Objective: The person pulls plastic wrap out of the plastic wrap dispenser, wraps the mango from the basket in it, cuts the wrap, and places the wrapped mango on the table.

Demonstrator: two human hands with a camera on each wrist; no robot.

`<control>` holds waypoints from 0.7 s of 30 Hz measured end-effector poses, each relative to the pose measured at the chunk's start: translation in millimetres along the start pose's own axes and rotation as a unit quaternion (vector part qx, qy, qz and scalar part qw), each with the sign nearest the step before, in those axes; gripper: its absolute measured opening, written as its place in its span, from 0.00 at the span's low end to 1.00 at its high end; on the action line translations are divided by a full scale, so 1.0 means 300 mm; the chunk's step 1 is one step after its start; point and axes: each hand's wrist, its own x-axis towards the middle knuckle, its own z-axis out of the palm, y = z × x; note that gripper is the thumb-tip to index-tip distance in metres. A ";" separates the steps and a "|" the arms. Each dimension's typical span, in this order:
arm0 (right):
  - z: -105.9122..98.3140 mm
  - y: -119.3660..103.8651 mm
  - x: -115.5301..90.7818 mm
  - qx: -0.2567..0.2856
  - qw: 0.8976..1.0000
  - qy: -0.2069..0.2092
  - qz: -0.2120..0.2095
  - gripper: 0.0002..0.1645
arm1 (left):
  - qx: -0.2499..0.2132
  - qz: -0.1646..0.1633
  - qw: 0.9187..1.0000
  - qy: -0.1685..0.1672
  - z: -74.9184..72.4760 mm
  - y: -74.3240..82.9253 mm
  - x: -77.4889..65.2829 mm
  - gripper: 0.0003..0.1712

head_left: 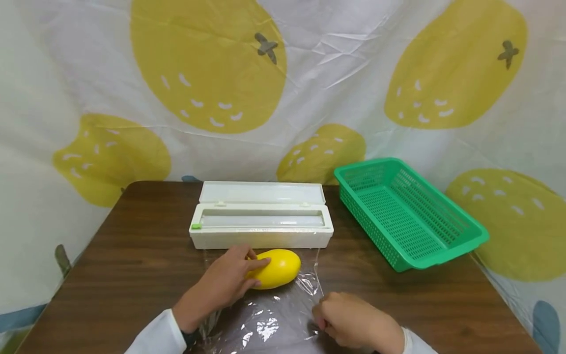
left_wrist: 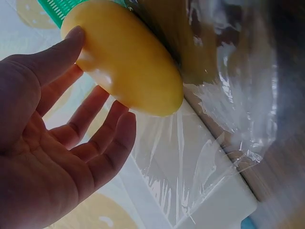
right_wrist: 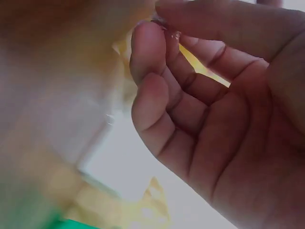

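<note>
A smooth yellow oval fruit (head_left: 280, 268) lies on clear plastic film (head_left: 267, 319) before an open white box-shaped dispenser (head_left: 261, 240). The left hand (head_left: 223, 280) holds the fruit's left end between thumb and fingers; apart from it, the right hand (head_left: 353, 319) pinches the film's right edge. A green rectangular perforated plastic basket (head_left: 371, 228) stands right on the brown wooden table (head_left: 132, 255).

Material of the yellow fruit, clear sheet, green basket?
Yellow fruit: glossy, perhaps moulded plastic or foam; smooth, even skin with bright highlights. Real fruit not ruled out.
Clear sheet: thin, shiny plastic film, by the look; see-through, creased, glinting.
Green basket: probably moulded plastic, slight sheen; uniform colour, regular perforations.
</note>
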 end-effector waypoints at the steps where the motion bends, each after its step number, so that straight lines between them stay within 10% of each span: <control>1: -0.018 -0.007 0.002 -0.002 1.000 0.012 -0.009 0.12 | -0.001 0.002 1.000 -0.001 0.000 -0.001 0.000 0.29; 11: -0.299 -0.034 0.262 -0.108 0.987 0.117 -0.020 0.09 | 0.009 0.023 1.000 0.009 -0.021 -0.030 0.008 0.28; 21: -0.125 0.039 0.468 -0.134 0.986 0.096 0.032 0.07 | 0.041 0.078 0.995 0.051 0.025 -0.022 0.022 0.23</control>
